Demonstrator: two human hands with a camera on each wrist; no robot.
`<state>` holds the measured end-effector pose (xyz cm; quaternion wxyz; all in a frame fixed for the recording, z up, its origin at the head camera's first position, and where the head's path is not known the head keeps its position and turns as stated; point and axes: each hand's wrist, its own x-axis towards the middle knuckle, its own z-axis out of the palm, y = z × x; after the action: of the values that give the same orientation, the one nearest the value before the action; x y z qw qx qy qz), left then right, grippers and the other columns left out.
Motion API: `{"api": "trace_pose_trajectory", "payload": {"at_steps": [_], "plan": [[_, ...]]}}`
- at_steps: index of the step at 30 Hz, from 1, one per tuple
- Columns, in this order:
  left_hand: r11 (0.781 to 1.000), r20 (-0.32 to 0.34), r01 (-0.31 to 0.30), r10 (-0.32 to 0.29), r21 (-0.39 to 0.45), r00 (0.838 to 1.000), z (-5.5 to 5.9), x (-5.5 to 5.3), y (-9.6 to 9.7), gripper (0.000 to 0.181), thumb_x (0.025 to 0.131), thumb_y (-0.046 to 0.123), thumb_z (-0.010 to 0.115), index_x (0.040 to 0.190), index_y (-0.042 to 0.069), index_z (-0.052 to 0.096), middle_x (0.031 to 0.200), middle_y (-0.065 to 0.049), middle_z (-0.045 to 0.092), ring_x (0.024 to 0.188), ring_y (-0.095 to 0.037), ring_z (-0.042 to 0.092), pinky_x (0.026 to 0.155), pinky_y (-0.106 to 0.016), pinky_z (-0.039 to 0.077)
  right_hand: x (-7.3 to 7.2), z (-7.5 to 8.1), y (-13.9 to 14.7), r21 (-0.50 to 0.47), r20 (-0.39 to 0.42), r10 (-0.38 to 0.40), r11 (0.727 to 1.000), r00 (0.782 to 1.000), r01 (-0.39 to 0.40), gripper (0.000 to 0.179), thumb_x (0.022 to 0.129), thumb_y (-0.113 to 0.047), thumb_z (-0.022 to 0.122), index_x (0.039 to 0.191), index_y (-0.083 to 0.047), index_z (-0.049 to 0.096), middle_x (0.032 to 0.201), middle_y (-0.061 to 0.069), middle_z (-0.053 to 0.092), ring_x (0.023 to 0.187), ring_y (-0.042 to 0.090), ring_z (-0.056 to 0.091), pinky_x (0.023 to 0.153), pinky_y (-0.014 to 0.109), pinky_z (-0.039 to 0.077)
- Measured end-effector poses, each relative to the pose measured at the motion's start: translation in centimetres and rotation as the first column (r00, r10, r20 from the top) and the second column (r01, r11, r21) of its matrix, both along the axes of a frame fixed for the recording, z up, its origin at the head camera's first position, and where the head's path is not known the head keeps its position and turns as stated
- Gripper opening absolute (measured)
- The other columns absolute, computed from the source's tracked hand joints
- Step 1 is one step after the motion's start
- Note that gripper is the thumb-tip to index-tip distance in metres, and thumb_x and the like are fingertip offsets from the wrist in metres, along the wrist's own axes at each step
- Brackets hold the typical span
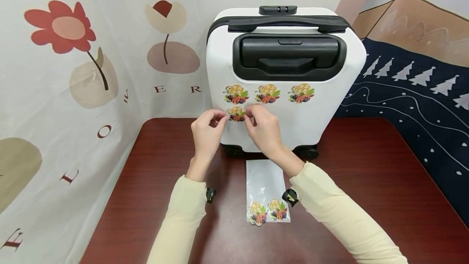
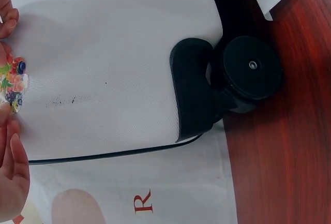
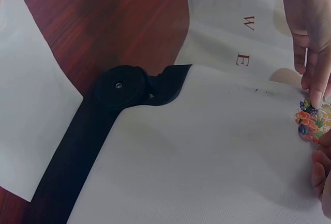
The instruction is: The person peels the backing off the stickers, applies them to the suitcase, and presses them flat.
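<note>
A fruit-patterned sticker lies at the white suitcase's front, below the leftmost of three similar stickers in a row. My left hand pinches its left edge between thumb and forefinger. At its right edge, my right hand pinches it the same way. In the left wrist view, the sticker is cut off by the frame's edge, with fingertips at both ends. The right wrist view shows the sticker close to the suitcase surface; whether it is stuck down I cannot tell.
A white sheet or bag lies on the reddish-brown table before the suitcase, with two more stickers at its near end. The suitcase stands upright on black wheels. Printed cloth hangs behind.
</note>
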<state>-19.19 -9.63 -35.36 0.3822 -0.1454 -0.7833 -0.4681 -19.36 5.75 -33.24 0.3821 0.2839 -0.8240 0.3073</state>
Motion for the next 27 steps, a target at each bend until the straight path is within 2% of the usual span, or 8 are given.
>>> {"api": "trace_pose_trajectory", "payload": {"at_steps": [7,14,23,27], "plan": [[0.999,-0.030,-0.013,0.011,-0.046,0.999,-0.15,-0.07,-0.06,0.007,0.079,0.006,0.071,0.077,0.001,0.066,0.073,-0.008,0.063,0.060,-0.015,0.057,0.055,-0.027,0.048,-0.18,-0.17,-0.09,0.049,-0.054,-0.019,0.999,0.998,0.021,0.008,0.079,0.005,0.063,0.077,0.000,0.057,0.073,0.010,0.059,0.058,0.019,0.055,0.053,0.031,0.048],[0.997,-0.053,-0.025,0.022,-0.067,0.998,-0.18,-0.01,0.05,0.009,0.076,0.004,0.072,0.079,0.000,0.065,0.073,-0.009,0.063,0.059,-0.017,0.058,0.054,-0.028,0.049,-0.31,-0.47,-0.24,0.052,-0.103,-0.022,0.998,0.994,0.028,0.009,0.079,0.006,0.062,0.077,-0.001,0.055,0.074,0.010,0.058,0.057,0.020,0.054,0.051,0.031,0.047],[0.994,-0.067,-0.064,0.058,-0.086,0.996,-0.24,0.23,0.28,0.018,0.074,0.003,0.074,0.086,-0.002,0.061,0.074,-0.010,0.064,0.060,-0.018,0.060,0.055,-0.028,0.050,-0.35,-0.63,-0.11,0.055,-0.110,-0.025,0.998,0.994,0.031,0.011,0.078,0.006,0.063,0.077,0.000,0.055,0.073,0.010,0.057,0.056,0.020,0.053,0.050,0.031,0.046],[0.997,-0.044,-0.039,0.036,-0.065,0.998,-0.37,0.23,0.05,0.017,0.074,0.004,0.074,0.084,-0.001,0.062,0.073,-0.010,0.063,0.060,-0.017,0.060,0.054,-0.027,0.049,-0.40,-0.64,0.09,0.063,-0.091,-0.017,0.998,0.996,0.023,0.011,0.078,0.007,0.063,0.077,-0.001,0.055,0.073,0.010,0.056,0.057,0.020,0.053,0.050,0.031,0.046]]}}
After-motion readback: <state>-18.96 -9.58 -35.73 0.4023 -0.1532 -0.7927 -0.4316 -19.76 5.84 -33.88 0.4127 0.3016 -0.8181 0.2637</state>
